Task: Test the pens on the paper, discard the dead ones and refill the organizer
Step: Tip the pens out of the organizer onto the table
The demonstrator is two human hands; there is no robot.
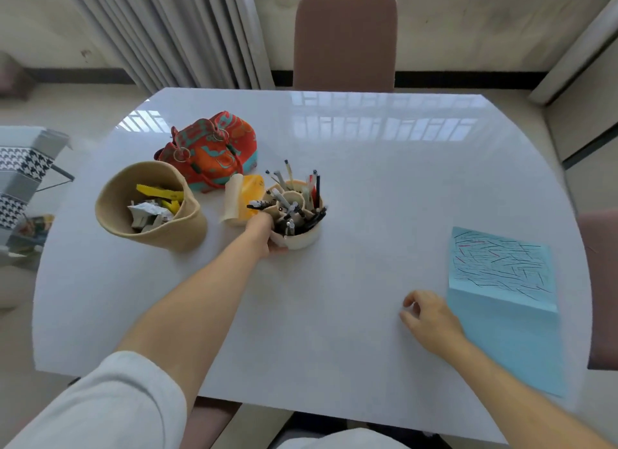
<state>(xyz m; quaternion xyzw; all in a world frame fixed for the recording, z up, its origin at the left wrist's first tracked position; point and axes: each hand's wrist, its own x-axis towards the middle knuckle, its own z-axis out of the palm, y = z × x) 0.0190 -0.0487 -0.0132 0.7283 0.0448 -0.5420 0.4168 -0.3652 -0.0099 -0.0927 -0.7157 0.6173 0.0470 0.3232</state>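
A cream organizer [302, 239] with several compartments stands on the white table [334, 315], left of centre, full of pens [294, 208]. My left hand [266, 234] grips its left side, thumb at the base. A light blue paper [501, 301] covered in ink strokes lies at the right. My right hand [428, 318] rests on the table just left of the paper, fingers loosely curled and holding nothing. A tan fabric bin [150, 208] with scraps and yellow bits stands further left.
An orange and teal patterned bag [210, 147] lies behind the bin. A yellow and cream roll [240, 198] sits between bag and organizer. A pink chair [344, 37] stands at the far side, another [598, 281] at the right edge.
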